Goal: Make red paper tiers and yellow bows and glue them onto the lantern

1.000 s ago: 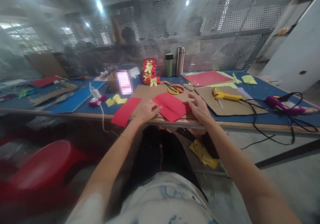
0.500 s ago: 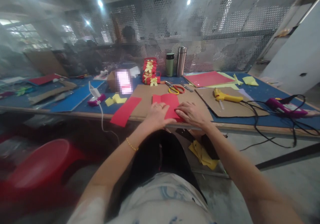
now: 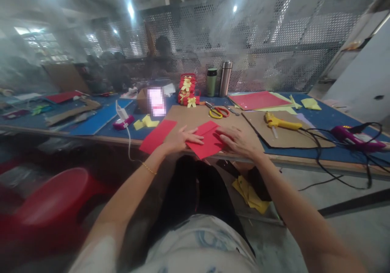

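A red sheet of paper (image 3: 207, 141) with a crease or folded edge along its top lies turned at an angle on the cardboard sheet (image 3: 191, 112), close to the table's front edge. My left hand (image 3: 183, 138) rests at its left side, fingers stretched out over the paper. At the right side, my right hand (image 3: 236, 141) has its bent fingers closed on the paper's edge; its thumb is hard to make out. Another red paper piece (image 3: 158, 135) lies left of my left hand. Beyond the paper are scissors with yellow and red handles (image 3: 218, 112).
Red decorations with yellow bows (image 3: 187, 90) stand at the back beside a green flask (image 3: 211, 82) and a steel bottle (image 3: 226, 79). On the right, a yellow glue gun (image 3: 282, 122) lies on cardboard, its black cable (image 3: 318, 143) trailing over the edge. A red stool (image 3: 55, 196) is lower left.
The red sheet has been turned from nearly square to a slanted position. My left hand has slid left, off the middle of the paper to its side. The view has shifted slightly.
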Demonstrator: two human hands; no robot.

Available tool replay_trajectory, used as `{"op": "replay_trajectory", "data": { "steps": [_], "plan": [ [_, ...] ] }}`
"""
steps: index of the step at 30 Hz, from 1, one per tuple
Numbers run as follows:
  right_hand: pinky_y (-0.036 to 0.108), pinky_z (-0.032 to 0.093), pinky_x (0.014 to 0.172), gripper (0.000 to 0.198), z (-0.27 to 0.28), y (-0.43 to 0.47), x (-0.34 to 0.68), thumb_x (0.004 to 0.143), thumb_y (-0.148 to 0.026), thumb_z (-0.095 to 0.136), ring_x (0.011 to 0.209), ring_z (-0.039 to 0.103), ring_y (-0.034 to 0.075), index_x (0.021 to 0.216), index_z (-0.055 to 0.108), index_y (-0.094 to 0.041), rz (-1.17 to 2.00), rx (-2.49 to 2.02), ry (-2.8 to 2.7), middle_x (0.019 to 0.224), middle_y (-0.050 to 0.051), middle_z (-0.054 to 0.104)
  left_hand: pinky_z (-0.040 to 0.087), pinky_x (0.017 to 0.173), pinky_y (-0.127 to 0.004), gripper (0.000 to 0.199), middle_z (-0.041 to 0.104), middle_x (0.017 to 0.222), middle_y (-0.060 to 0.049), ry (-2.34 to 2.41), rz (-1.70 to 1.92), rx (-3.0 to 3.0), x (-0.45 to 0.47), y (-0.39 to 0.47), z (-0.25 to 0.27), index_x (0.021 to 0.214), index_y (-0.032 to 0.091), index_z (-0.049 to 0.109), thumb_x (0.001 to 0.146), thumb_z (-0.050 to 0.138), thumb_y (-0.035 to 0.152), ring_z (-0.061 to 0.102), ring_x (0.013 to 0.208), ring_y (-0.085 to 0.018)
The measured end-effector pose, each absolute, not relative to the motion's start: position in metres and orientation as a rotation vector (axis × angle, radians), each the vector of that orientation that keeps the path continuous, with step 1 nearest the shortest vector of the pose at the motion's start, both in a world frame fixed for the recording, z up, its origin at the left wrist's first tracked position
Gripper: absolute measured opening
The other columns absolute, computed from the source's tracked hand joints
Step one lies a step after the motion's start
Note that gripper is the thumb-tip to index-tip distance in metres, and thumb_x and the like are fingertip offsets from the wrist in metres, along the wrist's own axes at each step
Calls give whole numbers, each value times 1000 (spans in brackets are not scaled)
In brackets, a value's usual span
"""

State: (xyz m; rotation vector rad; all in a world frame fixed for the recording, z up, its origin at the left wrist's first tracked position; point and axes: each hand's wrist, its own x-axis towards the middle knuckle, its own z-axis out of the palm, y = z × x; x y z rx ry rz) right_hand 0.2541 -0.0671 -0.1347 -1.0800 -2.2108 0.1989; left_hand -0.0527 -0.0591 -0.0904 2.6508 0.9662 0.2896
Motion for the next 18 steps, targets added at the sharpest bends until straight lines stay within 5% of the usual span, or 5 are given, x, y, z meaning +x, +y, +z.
{"op": "replay_trajectory", "data": {
  "steps": [6,12,18],
  "plan": [
    [50,45,103,48,-131,-79,244,111,-47,39,118,66,32,124,78,-23,-98,-1292,-2340,132,14,76,15,128,-71,50,67,150,-9,1417,540,2847,-48,-66,-85,124,30,79,86,61,3,47,153,-34],
    [48,43,97,48,-131,-82,244,110,-51,42,110,62,31,118,80,-25,-232,-1324,-2332,124,13,78,46,112,-51,30,77,122,-11,1411,679,2879,-41,-95,-106,120,24,78,104,52,21,69,119,-26],
    [52,42,112,44,-129,-71,254,109,-42,41,138,56,32,130,77,-26,-145,-1141,-2400,152,13,64,50,106,-45,28,79,122,-9,1408,726,2716,-51,-84,-110,113,24,80,104,53,23,70,116,-25]
  ]
}}
